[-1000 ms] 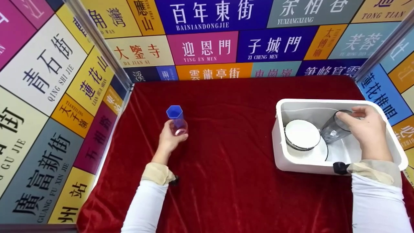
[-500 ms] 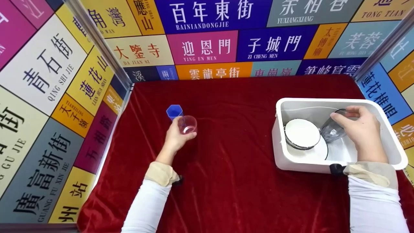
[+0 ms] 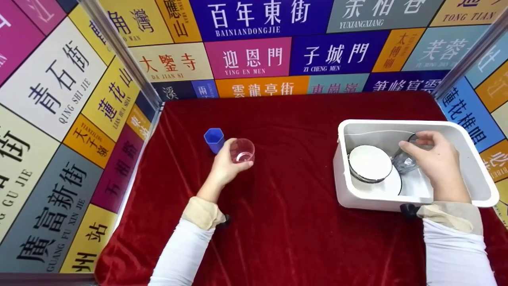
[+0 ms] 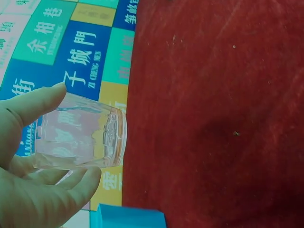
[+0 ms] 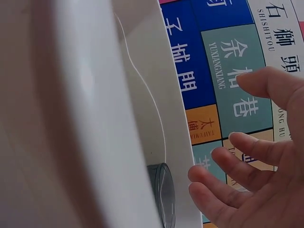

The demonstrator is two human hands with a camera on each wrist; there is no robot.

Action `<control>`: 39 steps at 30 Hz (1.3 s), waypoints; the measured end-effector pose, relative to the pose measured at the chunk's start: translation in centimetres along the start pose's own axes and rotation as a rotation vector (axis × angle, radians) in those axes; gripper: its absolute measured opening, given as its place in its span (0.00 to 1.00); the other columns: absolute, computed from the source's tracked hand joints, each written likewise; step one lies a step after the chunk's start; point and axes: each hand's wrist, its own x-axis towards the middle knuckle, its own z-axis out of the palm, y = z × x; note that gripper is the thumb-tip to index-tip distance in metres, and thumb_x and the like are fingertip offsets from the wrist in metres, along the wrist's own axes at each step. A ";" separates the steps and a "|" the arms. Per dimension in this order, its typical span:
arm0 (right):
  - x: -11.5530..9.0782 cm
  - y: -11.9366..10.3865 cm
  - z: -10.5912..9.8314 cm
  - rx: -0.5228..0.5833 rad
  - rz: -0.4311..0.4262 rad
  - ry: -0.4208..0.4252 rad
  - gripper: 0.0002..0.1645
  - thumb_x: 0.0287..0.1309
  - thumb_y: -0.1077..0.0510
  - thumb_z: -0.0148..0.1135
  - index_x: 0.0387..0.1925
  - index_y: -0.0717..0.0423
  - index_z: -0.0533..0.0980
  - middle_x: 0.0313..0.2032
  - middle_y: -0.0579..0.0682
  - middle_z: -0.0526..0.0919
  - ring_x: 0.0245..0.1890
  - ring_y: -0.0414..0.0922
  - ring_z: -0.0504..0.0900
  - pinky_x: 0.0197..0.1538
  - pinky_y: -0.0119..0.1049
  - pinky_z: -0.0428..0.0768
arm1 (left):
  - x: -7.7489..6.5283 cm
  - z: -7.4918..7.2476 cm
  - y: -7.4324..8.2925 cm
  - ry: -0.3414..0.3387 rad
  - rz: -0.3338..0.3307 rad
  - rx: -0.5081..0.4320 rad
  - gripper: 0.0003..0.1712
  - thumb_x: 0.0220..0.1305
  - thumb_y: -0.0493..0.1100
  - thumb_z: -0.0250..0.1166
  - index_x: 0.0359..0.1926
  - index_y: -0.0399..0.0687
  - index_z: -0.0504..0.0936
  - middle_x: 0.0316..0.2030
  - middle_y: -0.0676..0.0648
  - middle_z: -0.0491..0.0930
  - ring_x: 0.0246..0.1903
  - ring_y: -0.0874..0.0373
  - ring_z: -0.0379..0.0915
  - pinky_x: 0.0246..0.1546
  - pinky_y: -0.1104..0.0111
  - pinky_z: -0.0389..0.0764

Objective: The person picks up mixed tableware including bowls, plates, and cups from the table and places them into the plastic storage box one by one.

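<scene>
My left hand [image 3: 223, 165] grips a clear drinking glass [image 3: 243, 150] between thumb and fingers, above the red cloth. In the left wrist view the glass [image 4: 78, 133] appears tipped on its side by the camera angle, with nothing seen inside. Just left of it stands a blue hexagonal cup [image 3: 214, 137]. My right hand [image 3: 442, 161] hovers over the white bin [image 3: 344, 174], fingers spread and loosely bent. A dark see-through glass [image 3: 404, 162] leans in the bin, overlapped by those fingers in the head view. From the right wrist, the dark glass [image 5: 168, 197] sits apart from the fingers.
Inside the bin, stacked white bowls [image 3: 371, 162] rest on a white plate [image 3: 393, 186] at its left side. A red velvet cloth [image 3: 285, 222] covers the table. Printed panels [image 3: 250, 57] wall in the back and both sides.
My left hand has carried the clear glass to the right, away from in front of the blue cup. The right hand has drifted slightly left over the bin; the dark glass stays inside.
</scene>
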 end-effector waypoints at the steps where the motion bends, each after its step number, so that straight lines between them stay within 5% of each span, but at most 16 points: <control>1: -0.1 0.0 0.0 -0.003 -0.004 -0.001 0.50 0.61 0.33 0.64 0.72 0.59 0.63 0.58 0.53 0.73 0.50 0.38 0.71 0.46 0.26 0.68 | 0.0 0.1 0.2 -0.005 0.009 0.004 0.52 0.46 0.37 0.81 0.70 0.38 0.65 0.61 0.35 0.76 0.61 0.43 0.74 0.67 0.54 0.74; 9: -0.8 -0.2 0.9 0.072 -0.050 0.006 0.44 0.61 0.38 0.67 0.68 0.59 0.67 0.48 0.40 0.73 0.39 0.22 0.70 0.42 0.18 0.70 | -0.5 0.9 1.5 -0.052 0.053 0.011 0.51 0.46 0.39 0.81 0.70 0.38 0.65 0.59 0.36 0.77 0.59 0.42 0.76 0.64 0.54 0.76; 15: -1.3 -0.5 1.2 0.192 -0.062 -0.006 0.22 0.61 0.44 0.69 0.53 0.36 0.70 0.43 0.34 0.73 0.40 0.26 0.73 0.40 0.14 0.73 | -0.7 1.4 2.4 -0.072 0.061 0.025 0.51 0.45 0.40 0.82 0.70 0.40 0.66 0.59 0.37 0.77 0.58 0.44 0.76 0.62 0.56 0.78; 23: -1.9 -1.3 1.8 0.179 -0.068 -0.053 0.35 0.62 0.41 0.68 0.64 0.50 0.68 0.47 0.35 0.72 0.43 0.26 0.72 0.42 0.16 0.72 | -1.0 2.4 3.7 -0.105 0.120 0.058 0.50 0.46 0.43 0.82 0.69 0.42 0.67 0.59 0.38 0.77 0.57 0.45 0.77 0.59 0.57 0.80; 33: -2.4 -1.2 2.3 0.189 -0.094 -0.081 0.30 0.63 0.42 0.68 0.61 0.44 0.69 0.45 0.32 0.72 0.44 0.26 0.72 0.44 0.16 0.73 | -1.4 3.5 5.3 -0.144 0.164 0.059 0.50 0.47 0.44 0.82 0.70 0.44 0.67 0.59 0.39 0.77 0.56 0.46 0.77 0.54 0.59 0.83; 39: -2.6 -1.3 2.4 0.163 -0.117 -0.083 0.35 0.62 0.42 0.68 0.65 0.51 0.68 0.45 0.31 0.72 0.44 0.25 0.72 0.43 0.18 0.73 | -1.7 4.0 6.2 -0.169 0.178 0.056 0.50 0.48 0.45 0.81 0.70 0.44 0.67 0.60 0.39 0.77 0.57 0.48 0.77 0.55 0.59 0.82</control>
